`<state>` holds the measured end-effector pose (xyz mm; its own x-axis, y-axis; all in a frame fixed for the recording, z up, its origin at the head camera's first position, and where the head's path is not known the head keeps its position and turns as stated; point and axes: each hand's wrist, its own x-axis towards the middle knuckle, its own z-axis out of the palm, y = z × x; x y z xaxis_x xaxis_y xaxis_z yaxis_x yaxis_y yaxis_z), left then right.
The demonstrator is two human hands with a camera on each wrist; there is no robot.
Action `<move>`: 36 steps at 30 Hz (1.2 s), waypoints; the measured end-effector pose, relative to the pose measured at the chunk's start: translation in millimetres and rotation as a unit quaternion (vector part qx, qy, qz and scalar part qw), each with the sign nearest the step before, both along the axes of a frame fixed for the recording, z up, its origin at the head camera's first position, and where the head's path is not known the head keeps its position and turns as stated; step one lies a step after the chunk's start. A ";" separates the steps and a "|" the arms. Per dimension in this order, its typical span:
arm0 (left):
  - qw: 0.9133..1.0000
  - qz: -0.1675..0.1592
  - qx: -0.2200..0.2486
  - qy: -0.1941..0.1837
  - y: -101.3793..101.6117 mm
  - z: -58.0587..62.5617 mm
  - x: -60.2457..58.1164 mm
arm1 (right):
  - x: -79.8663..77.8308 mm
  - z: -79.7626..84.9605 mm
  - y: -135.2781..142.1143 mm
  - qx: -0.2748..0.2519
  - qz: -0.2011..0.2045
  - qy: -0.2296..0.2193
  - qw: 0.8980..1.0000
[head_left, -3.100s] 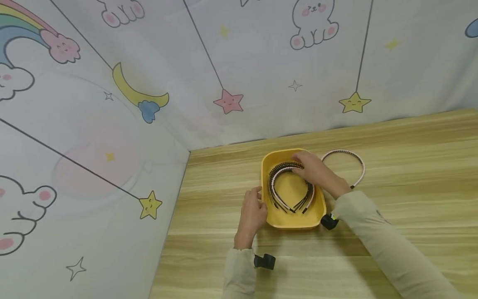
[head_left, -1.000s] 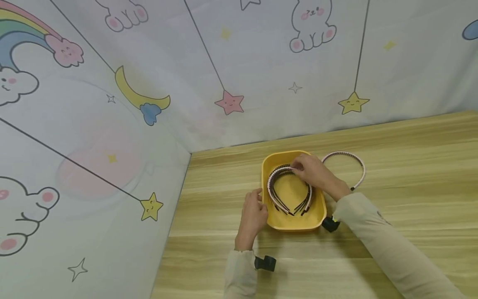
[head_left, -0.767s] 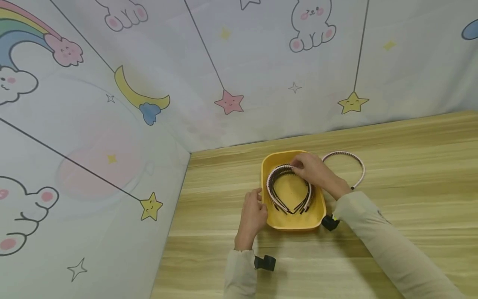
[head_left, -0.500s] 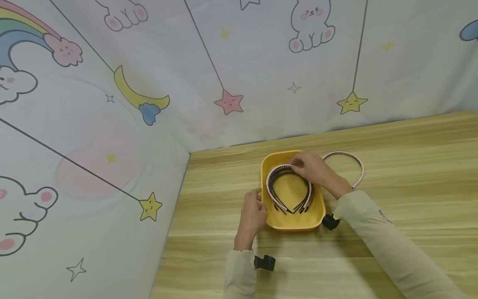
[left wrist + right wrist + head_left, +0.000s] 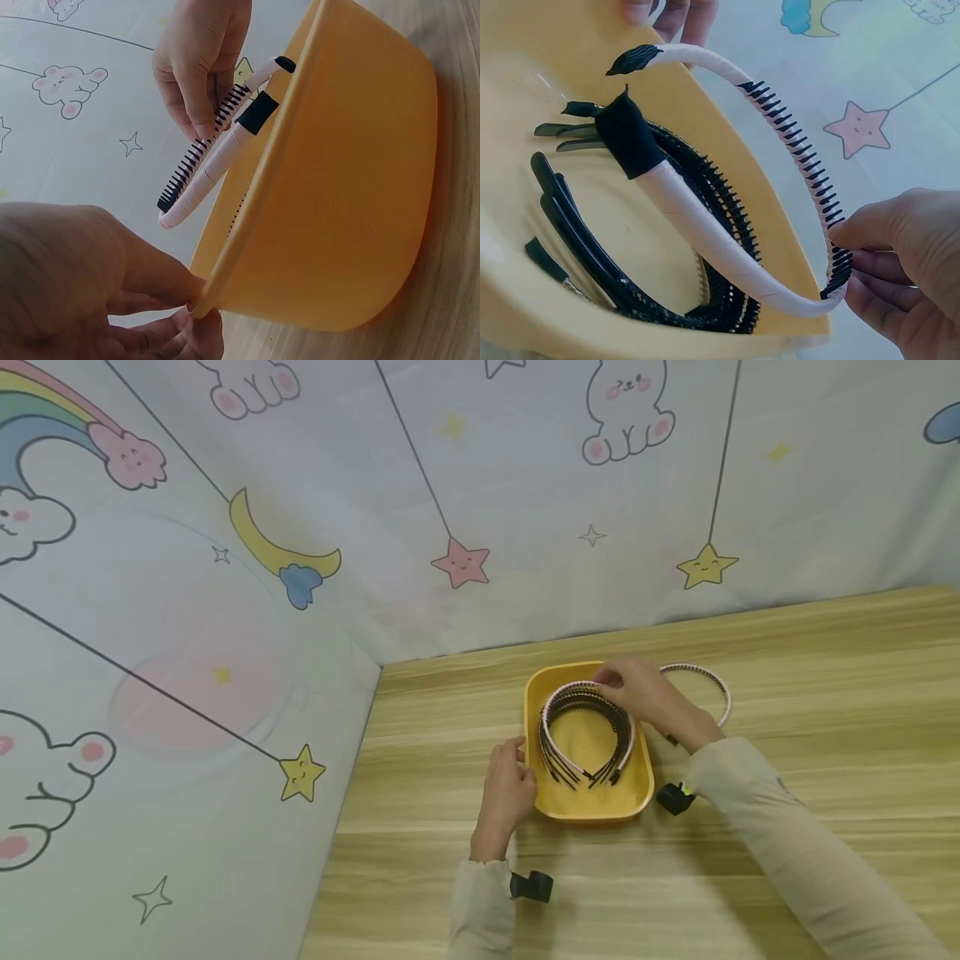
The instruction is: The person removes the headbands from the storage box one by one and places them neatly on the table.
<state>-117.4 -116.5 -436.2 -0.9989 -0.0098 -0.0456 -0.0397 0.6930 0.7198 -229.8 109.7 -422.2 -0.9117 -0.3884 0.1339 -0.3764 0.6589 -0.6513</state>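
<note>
My right hand [image 5: 647, 693] pinches a pale pink headband [image 5: 705, 240] with black comb teeth and black end caps. In the left wrist view this headband hangs partly above the rim of the yellow plastic bin [image 5: 337, 180], tilted. Below it inside the bin lie several dark headbands [image 5: 705, 311], nested together with their ends toward the near side. At the bin's left side my left hand [image 5: 506, 789] holds the rim between thumb and fingers, closely seen in the left wrist view.
Another pink headband with dark teeth [image 5: 723, 685] lies on the wood-grain table [image 5: 825, 735] right of the bin, partly hidden by my right arm. A printed cloth backdrop [image 5: 525, 610] stands along the table's back and left edges.
My right hand has raised the pink headband off the dark ones and shifted slightly right. Earlier it sat low among them. My left hand stays at the bin's rim.
</note>
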 end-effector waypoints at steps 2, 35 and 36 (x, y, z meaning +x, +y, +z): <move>1.000 0.001 0.000 0.000 -0.1 0.0 0.0 | 0.1 1.0 2.2 0.001 -0.001 -0.003 1.000; 1.000 0.003 0.001 -0.007 0.3 -0.1 -0.4 | -7.8 6.8 56.5 -0.006 -0.044 -0.011 0.999; 1.000 0.003 0.002 -0.007 0.4 -0.1 -0.4 | -8.5 6.7 58.4 -0.005 -0.045 -0.012 0.999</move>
<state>-117.8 -116.1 -436.3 -0.9981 -0.0161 -0.0594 -0.0541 0.6900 0.7217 -238.3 168.1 -415.5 -0.9458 -0.3037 0.1151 -0.3002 0.6823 -0.6666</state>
